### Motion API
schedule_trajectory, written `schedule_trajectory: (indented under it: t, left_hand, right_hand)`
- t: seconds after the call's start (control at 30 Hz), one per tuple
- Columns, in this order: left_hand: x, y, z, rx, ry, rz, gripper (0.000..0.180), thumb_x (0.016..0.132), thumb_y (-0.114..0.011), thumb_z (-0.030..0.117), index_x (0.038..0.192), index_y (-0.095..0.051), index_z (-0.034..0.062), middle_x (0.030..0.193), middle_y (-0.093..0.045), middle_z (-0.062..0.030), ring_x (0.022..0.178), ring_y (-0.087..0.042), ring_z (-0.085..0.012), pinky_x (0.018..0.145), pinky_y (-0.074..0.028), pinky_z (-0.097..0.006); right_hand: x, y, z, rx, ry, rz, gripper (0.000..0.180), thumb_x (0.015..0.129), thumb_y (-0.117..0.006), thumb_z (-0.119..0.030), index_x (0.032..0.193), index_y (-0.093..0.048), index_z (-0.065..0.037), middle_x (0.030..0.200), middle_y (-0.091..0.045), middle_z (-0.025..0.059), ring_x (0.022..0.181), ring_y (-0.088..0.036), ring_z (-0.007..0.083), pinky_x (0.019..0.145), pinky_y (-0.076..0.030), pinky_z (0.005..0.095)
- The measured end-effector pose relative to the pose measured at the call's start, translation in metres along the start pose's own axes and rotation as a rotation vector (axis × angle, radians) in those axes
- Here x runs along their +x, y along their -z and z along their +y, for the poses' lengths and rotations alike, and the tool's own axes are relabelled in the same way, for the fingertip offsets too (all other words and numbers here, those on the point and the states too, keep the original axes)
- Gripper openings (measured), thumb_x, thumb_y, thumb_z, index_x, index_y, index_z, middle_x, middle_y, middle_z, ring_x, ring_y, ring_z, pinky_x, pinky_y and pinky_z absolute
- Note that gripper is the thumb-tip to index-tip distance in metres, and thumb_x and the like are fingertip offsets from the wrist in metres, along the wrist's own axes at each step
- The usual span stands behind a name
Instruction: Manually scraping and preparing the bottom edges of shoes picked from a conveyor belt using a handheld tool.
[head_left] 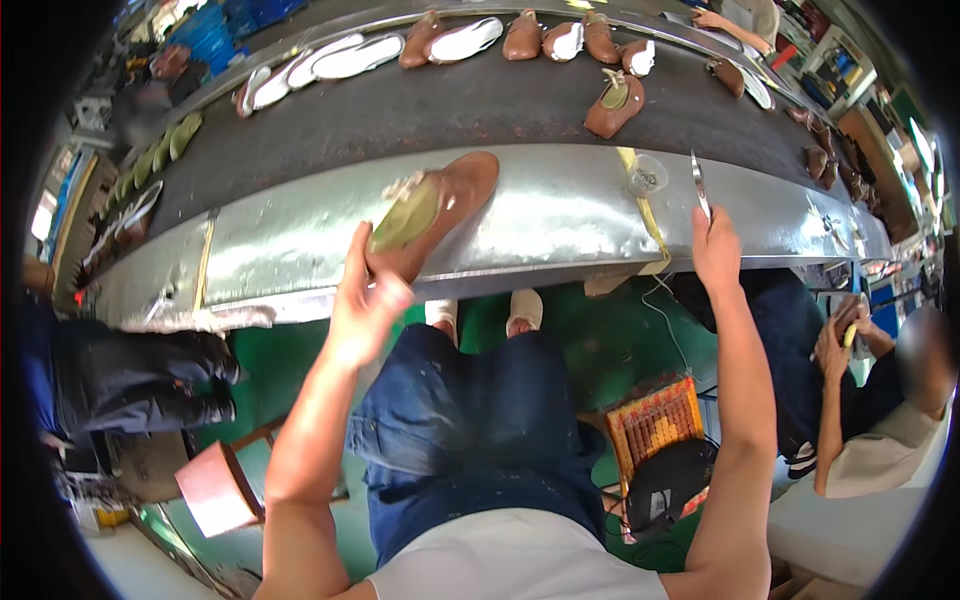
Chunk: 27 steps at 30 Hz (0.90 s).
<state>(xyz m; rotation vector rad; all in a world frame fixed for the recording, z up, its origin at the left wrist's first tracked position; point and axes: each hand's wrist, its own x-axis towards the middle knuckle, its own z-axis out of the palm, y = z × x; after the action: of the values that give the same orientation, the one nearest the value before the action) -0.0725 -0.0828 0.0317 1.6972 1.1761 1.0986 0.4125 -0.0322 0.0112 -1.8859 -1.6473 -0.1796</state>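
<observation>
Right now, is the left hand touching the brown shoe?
Touching. The head view shows the left hand with its fingers wrapped around the heel end of the brown shoe.

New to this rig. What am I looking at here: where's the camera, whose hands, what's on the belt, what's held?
This is one picture from a wide fisheye camera worn on a person's head, looking down, so straight edges bend near the rim. There is no robot: the two bare forearms rising from the lower edge belong to the wearer, who sits in blue trousers at a metal ledge beside a dark conveyor belt.

The left hand holds a brown shoe by its heel end, its greenish insole showing, over the ledge. The right hand holds a thin metal tool, blade pointing up; its exact kind is hard to tell.

On the belt lie more brown shoes and white soles. A small clear cup sits on the ledge. Another person sits at the right, with separate hands.
</observation>
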Motion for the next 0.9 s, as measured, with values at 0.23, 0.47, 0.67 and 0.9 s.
schedule_trajectory:
  t: [0.23,0.47,0.67,0.9]
  left_hand:
    - [0.098,-0.034,-0.038,0.224,-0.069,0.234,0.044,0.090,-0.070,0.013,0.128,-0.054,-0.0042,0.110,-0.069,-0.0189,0.102,-0.067,-0.0230,0.090,-0.052,-0.034]
    - [0.293,-0.134,-0.050,0.472,-0.081,0.236,0.045,0.088,-0.071,0.029,0.118,-0.061,-0.0021,0.103,-0.069,-0.0242,0.096,-0.069,-0.0355,0.085,-0.052,-0.039]
    - [0.372,-0.188,-0.085,-0.309,0.157,0.000,0.040,0.096,-0.060,0.032,0.119,-0.062,-0.0001,0.111,-0.070,-0.0139,0.107,-0.063,-0.0254,0.095,-0.045,-0.032]
    - [0.474,-0.158,-0.136,0.750,-0.132,0.214,0.050,0.088,-0.065,0.023,0.132,-0.052,0.0036,0.140,-0.050,-0.0217,0.127,-0.051,-0.0361,0.105,-0.043,-0.042]
  right_hand:
    - [0.054,-0.041,0.082,-0.396,-0.027,-0.002,0.042,0.097,-0.056,-0.042,0.111,-0.059,-0.003,0.099,-0.066,0.0190,0.091,-0.064,0.0398,0.080,-0.048,0.0487]
    - [0.057,-0.044,0.067,-0.248,-0.046,0.005,0.042,0.093,-0.062,-0.040,0.109,-0.060,-0.001,0.098,-0.064,0.0197,0.093,-0.062,0.0396,0.083,-0.046,0.0481]
    - [0.059,-0.041,0.067,-0.211,-0.076,0.019,0.041,0.090,-0.065,-0.038,0.107,-0.060,0.000,0.096,-0.064,0.0196,0.089,-0.062,0.0392,0.081,-0.046,0.0470]
    - [0.061,-0.040,0.066,-0.238,-0.064,0.021,0.041,0.088,-0.067,-0.036,0.107,-0.060,0.000,0.095,-0.063,0.0184,0.088,-0.061,0.0376,0.078,-0.046,0.0448]
